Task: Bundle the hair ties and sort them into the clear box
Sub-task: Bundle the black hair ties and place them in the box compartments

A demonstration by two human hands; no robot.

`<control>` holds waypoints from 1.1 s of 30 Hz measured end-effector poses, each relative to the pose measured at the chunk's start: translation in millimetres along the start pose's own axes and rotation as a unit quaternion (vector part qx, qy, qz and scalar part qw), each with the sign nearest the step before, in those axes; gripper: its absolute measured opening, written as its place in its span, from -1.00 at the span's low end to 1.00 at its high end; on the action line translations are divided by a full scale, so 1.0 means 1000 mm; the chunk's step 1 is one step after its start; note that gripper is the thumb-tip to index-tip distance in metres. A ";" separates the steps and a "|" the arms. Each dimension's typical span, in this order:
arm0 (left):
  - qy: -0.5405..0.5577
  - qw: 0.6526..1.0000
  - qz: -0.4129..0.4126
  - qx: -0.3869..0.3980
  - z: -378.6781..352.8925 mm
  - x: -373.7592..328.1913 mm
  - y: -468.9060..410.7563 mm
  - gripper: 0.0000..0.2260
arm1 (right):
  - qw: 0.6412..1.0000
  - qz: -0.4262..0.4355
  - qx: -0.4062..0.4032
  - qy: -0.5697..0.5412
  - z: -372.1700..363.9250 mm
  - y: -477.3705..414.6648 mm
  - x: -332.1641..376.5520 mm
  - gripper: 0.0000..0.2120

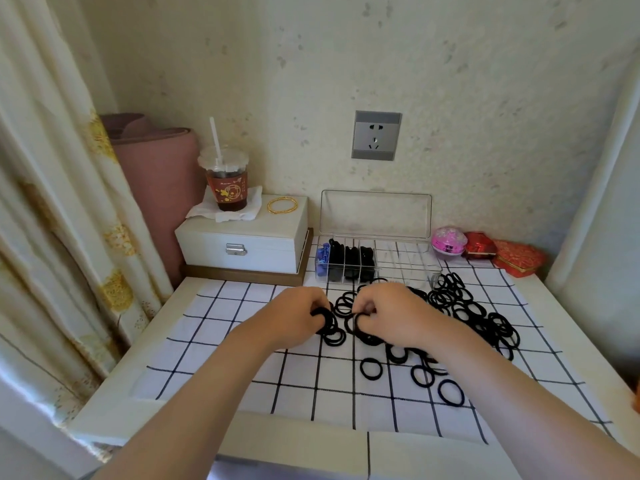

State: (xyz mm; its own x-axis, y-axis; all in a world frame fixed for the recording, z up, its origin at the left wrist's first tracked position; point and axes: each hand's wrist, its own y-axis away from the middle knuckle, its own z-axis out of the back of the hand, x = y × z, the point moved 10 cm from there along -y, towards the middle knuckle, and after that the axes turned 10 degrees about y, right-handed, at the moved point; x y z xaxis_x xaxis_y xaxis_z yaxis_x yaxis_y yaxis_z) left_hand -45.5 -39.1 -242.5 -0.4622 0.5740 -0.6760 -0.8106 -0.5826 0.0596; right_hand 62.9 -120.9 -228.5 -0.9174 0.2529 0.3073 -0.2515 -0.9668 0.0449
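Many loose black hair ties (464,306) lie scattered over the checked cloth (221,341), mostly to the right. My left hand (294,317) is closed around a small stack of black hair ties (330,327). Close beside it, my right hand (391,313) pinches one black hair tie (356,323) between thumb and fingers. Behind both hands stands the clear box (415,268) with its lid up. Its left compartments hold blue ties (322,259) and black bundles (351,263); the right compartments look empty.
A white jewellery case (242,244) at the back left carries an iced drink cup (227,181) on a tissue and gold bangles (282,205). Pink and red trinket boxes (481,245) sit at the back right. A curtain (52,202) hangs on the left.
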 end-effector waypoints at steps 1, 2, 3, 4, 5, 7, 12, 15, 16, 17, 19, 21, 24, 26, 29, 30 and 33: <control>-0.006 1.000 0.001 0.012 -0.004 0.001 0.000 -0.85 | 1.000 -0.002 0.001 -0.022 0.005 0.000 -0.003 -0.91; -0.017 1.000 0.000 0.023 -0.008 0.000 -0.001 -0.80 | 0.999 0.001 0.012 -0.039 0.008 0.000 -0.004 -0.86; -0.034 0.999 0.000 0.031 -0.011 -0.001 -0.001 -0.74 | 0.998 0.004 0.036 -0.050 0.007 0.002 -0.004 -0.81; -0.056 0.998 -0.001 0.033 -0.013 -0.002 -0.002 -0.70 | 0.996 0.008 0.065 -0.053 0.005 0.004 -0.003 -0.77; -0.083 0.996 -0.002 0.031 -0.015 -0.003 -0.003 -0.67 | 0.995 0.011 0.092 -0.047 0.001 0.008 -0.001 -0.73; -0.134 0.991 -0.002 0.028 -0.017 -0.004 -0.006 -0.65 | 0.990 0.023 0.138 -0.011 -0.008 0.016 0.005 -0.65; -0.174 0.984 -0.017 0.026 -0.022 -0.014 -0.012 -0.71 | 0.981 0.064 0.148 0.107 -0.026 0.025 0.016 -0.61; -0.187 0.982 -0.021 0.026 -0.024 -0.015 -0.013 -0.77 | 0.977 0.082 0.104 0.166 -0.028 0.022 0.019 -0.68; -0.186 0.982 -0.024 0.023 -0.025 -0.014 -0.013 -0.78 | 0.976 0.085 0.094 0.178 -0.028 0.021 0.021 -0.70; -0.180 0.983 -0.025 0.019 -0.025 -0.014 -0.013 -0.79 | 0.974 0.087 0.088 0.188 -0.029 0.020 0.022 -0.71; -0.159 0.987 -0.021 0.011 -0.022 -0.010 -0.012 -0.80 | 0.973 0.083 0.094 0.195 -0.031 0.018 0.022 -0.74; -0.116 0.993 -0.009 0.003 -0.015 -0.005 -0.012 -0.82 | 0.972 0.083 0.116 0.189 -0.034 0.018 0.020 -0.77; -0.034 0.999 0.002 -0.021 -0.001 -0.001 -0.011 -0.88 | 0.985 0.069 0.110 0.115 -0.026 0.018 0.016 -0.86; 0.003 0.999 0.003 -0.033 0.006 0.000 -0.011 -0.88 | 0.997 0.041 0.063 0.035 -0.007 0.012 0.006 -0.88; 0.038 0.999 0.008 -0.010 0.004 -0.003 -0.011 -0.82 | 1.000 0.010 0.006 -0.025 0.018 0.000 -0.015 -0.72; 0.044 0.999 0.007 0.005 0.002 -0.005 -0.012 -0.79 | 1.000 0.002 0.004 -0.025 0.021 -0.003 -0.021 -0.68; 0.032 0.999 0.010 0.040 -0.006 -0.009 -0.012 -0.74 | 0.999 -0.011 0.052 -0.008 0.010 -0.008 -0.028 -0.66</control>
State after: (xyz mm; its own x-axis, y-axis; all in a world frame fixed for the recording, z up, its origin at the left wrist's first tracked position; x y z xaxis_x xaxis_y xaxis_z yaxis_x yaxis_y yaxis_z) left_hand -29.8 -40.5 -241.2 -0.4572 0.5238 -0.7188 -0.8285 -0.5448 0.1299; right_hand 93.4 -120.8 -227.7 -0.9071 0.2734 0.3201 -0.2367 -0.9601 0.1491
